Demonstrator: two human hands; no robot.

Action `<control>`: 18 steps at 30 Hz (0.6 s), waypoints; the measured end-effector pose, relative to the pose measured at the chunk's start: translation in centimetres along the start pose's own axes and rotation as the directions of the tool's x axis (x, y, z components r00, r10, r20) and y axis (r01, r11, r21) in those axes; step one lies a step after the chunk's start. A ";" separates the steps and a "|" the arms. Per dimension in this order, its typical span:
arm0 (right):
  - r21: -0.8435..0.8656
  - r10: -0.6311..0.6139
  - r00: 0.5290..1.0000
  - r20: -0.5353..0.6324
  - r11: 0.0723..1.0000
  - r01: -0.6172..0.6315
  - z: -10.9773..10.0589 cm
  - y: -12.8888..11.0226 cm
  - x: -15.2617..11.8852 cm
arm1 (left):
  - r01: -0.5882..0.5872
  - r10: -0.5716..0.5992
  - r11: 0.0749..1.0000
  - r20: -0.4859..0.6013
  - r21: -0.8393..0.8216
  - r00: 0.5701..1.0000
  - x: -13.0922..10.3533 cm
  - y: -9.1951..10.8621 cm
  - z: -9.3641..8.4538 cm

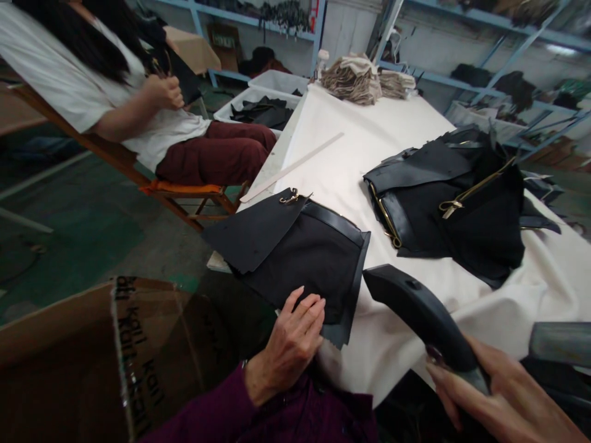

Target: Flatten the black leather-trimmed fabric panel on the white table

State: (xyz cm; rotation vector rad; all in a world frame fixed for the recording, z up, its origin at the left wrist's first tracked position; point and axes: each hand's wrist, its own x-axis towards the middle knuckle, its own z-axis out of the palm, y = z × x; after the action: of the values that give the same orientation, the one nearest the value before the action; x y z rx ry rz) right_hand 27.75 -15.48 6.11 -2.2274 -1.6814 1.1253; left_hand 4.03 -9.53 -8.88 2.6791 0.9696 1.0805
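My left hand point(295, 335) lies with outstretched fingers on the lower edge of a black fabric piece point(323, 264) at the table's near edge. The piece looks like an unfinished bag panel, with smooth dark trim and a loose flap point(265, 234) folded to the left. A small gold-coloured clasp point(289, 197) sits at its top. My right hand point(489, 394) is wrapped round the lower end of a curved black handheld tool point(415, 301). Its broad tip points up and left, just right of the panel and apart from it; the tool's exact kind is unclear.
A pile of black bag pieces point(447, 197) with gold zippers lies on the cream-covered table point(332, 166). A flat strip point(295, 166) and stacked brown cloth point(355, 80) are farther back. Another person point(138, 117) sits on the left. A cardboard box point(166, 344) stands at lower left.
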 end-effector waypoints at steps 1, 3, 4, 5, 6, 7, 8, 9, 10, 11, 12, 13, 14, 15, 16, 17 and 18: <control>0.003 -0.020 1.000 -0.022 1.000 0.020 -0.6 0.0 0.5 | 0.007 -0.007 1.000 0.062 0.006 0.998 0.9 0.2 -0.8; 0.015 -0.073 0.997 -0.038 0.997 0.073 -1.5 -0.1 1.7 | 0.011 -0.014 1.000 0.169 0.021 0.986 3.3 0.3 -2.0; 0.027 -0.100 0.994 -0.033 0.995 0.101 -1.7 0.0 2.4 | 0.007 -0.014 0.999 0.203 0.037 0.979 4.6 0.2 -2.3; 0.044 -0.123 0.992 -0.020 0.991 0.124 -1.9 0.0 3.2 | 0.009 -0.023 0.998 0.221 0.065 0.975 6.0 -0.1 -2.1; 0.063 -0.139 0.990 -0.013 0.988 0.139 -1.9 0.1 3.9 | 0.023 -0.047 0.994 0.228 0.105 0.973 7.3 -0.5 -1.7; 0.085 -0.147 0.989 -0.007 0.985 0.147 -1.9 0.2 4.6 | 0.051 -0.085 0.987 0.225 0.154 0.971 8.4 -1.0 -1.0; 0.106 -0.149 0.989 -0.003 0.983 0.149 -1.9 0.3 5.2 | 0.093 -0.138 0.974 0.213 0.206 0.967 9.3 -1.6 -0.2; 0.131 -0.149 0.989 0.003 0.980 0.148 -1.8 0.3 5.8 | 0.140 -0.193 0.956 0.196 0.256 0.961 9.9 -2.1 0.8; 0.155 -0.147 0.989 0.010 0.977 0.144 -1.7 0.3 6.3 | 0.179 -0.240 0.938 0.182 0.297 0.954 10.3 -2.7 1.7; 0.175 -0.145 0.989 0.018 0.975 0.140 -1.6 0.3 6.8 | 0.205 -0.271 0.924 0.175 0.324 0.946 10.5 -3.1 2.4; 0.188 -0.145 0.989 0.025 0.972 0.137 -1.5 0.3 7.2 | 0.215 -0.285 0.916 0.173 0.338 0.943 10.5 -3.5 3.0; 0.195 -0.147 0.989 0.030 0.971 0.139 -1.4 0.2 7.6 | 0.215 -0.286 0.915 0.175 0.342 0.942 10.3 -3.7 3.4; 0.197 -0.151 0.988 0.032 0.970 0.142 -1.4 0.1 8.0 | 0.209 -0.282 0.917 0.181 0.340 0.942 10.1 -3.9 3.6; 0.194 -0.153 0.988 0.033 0.970 0.144 -1.3 0.0 8.5 | 0.205 -0.278 0.919 0.186 0.337 0.942 9.9 -3.9 3.6; 0.190 -0.152 0.988 0.032 0.971 0.144 -1.3 -0.1 8.9 | 0.205 -0.278 0.920 0.190 0.333 0.941 9.8 -3.9 3.5; 0.187 -0.149 0.988 0.030 0.972 0.141 -1.4 -0.3 9.2 | 0.206 -0.280 0.921 0.195 0.330 0.940 9.7 -3.9 3.4; 0.185 -0.146 0.989 0.026 0.973 0.139 -1.4 -0.5 9.6 | 0.208 -0.283 0.922 0.199 0.328 0.938 9.7 -3.9 3.3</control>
State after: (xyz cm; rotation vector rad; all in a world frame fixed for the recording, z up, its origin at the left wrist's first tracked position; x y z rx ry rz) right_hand 29.20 -6.45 2.81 -1.9545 -1.6482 1.2404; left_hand 9.41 -0.23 -6.81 2.7240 1.4753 0.5757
